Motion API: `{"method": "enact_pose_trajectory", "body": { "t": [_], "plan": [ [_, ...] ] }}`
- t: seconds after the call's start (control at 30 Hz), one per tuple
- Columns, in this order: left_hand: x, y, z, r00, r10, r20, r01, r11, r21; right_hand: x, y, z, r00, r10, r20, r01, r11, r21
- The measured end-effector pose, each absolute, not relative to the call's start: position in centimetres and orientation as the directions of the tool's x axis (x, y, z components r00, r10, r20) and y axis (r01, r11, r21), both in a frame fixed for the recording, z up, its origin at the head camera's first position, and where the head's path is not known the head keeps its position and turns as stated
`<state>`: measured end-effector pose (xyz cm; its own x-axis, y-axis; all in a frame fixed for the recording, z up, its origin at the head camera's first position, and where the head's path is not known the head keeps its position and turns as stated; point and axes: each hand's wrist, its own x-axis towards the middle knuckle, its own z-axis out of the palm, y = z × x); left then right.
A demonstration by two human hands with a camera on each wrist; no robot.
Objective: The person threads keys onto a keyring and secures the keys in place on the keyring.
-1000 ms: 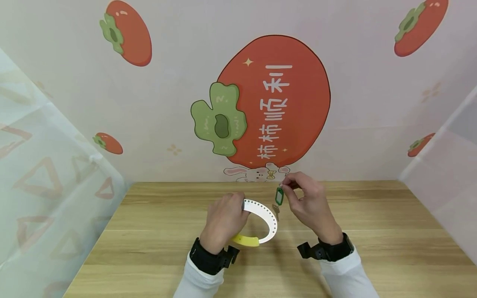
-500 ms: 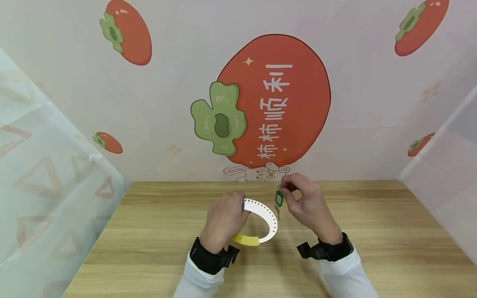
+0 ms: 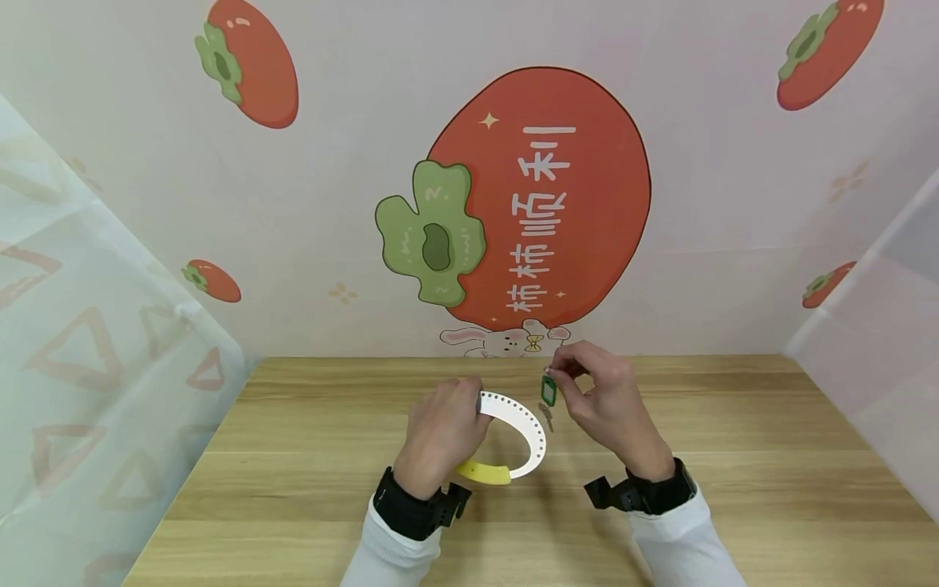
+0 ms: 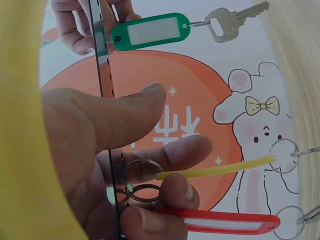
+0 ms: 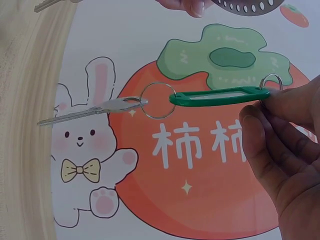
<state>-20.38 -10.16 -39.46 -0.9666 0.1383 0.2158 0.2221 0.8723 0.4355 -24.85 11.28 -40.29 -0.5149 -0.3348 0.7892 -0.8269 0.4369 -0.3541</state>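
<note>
In the head view my left hand (image 3: 438, 436) grips a white curved band (image 3: 534, 444) with a row of small holes and a yellow handle (image 3: 486, 473). Metal rings on or beside the band carry a yellow key tag (image 4: 215, 171) and a red key tag (image 4: 245, 230) near my left fingers; how the rings attach is partly hidden. To the right of the band, my right hand (image 3: 605, 399) pinches the small ring at the end of a green key tag (image 5: 225, 95). A silver key (image 5: 100, 111) hangs from the tag's other end, above the table.
Below both hands lies a wooden table (image 3: 279, 505). A pale wall (image 3: 352, 81) with persimmon and rabbit pictures rises at its back edge. Light printed sheets (image 3: 95, 326) slant along the left and right sides.
The green key tag has dropped slightly and its key swings a little. My right fingertips have shifted slightly left; the left hand and the band stay in place.
</note>
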Motion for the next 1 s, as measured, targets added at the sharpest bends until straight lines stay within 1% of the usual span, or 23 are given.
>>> {"method": "enact_pose_trajectory", "body": {
  "t": [0.23, 0.57, 0.8, 0.93, 1.0],
  "plan": [
    [-20.3, -10.2, -39.6, -0.966, 0.141, 0.215, 0.221, 0.881, 0.418, -24.8, 11.3, -40.4, -0.526, -0.345, 0.777, -0.822, 0.441, -0.361],
    [-20.5, -9.9, -39.2, -0.962, 0.155, 0.226, 0.237, 0.882, 0.407, -25.1, 11.2, -40.0, -0.496, -0.346, 0.797, -0.841, 0.419, -0.342],
    [-20.2, -9.9, -39.4, -0.962, 0.166, 0.219, 0.246, 0.873, 0.421, -25.0, 11.0, -40.6, -0.513, -0.337, 0.790, -0.833, 0.416, -0.364],
    [-19.7, -9.9, -40.0, -0.968, 0.157, 0.194, 0.227, 0.878, 0.422, -24.6, 10.8, -41.6, -0.527, -0.354, 0.773, -0.830, 0.407, -0.380],
    [-19.7, -9.6, -40.0, -0.968, 0.161, 0.195, 0.227, 0.892, 0.391, -24.5, 11.2, -41.5, -0.521, -0.357, 0.776, -0.836, 0.397, -0.379]
  ]
}}
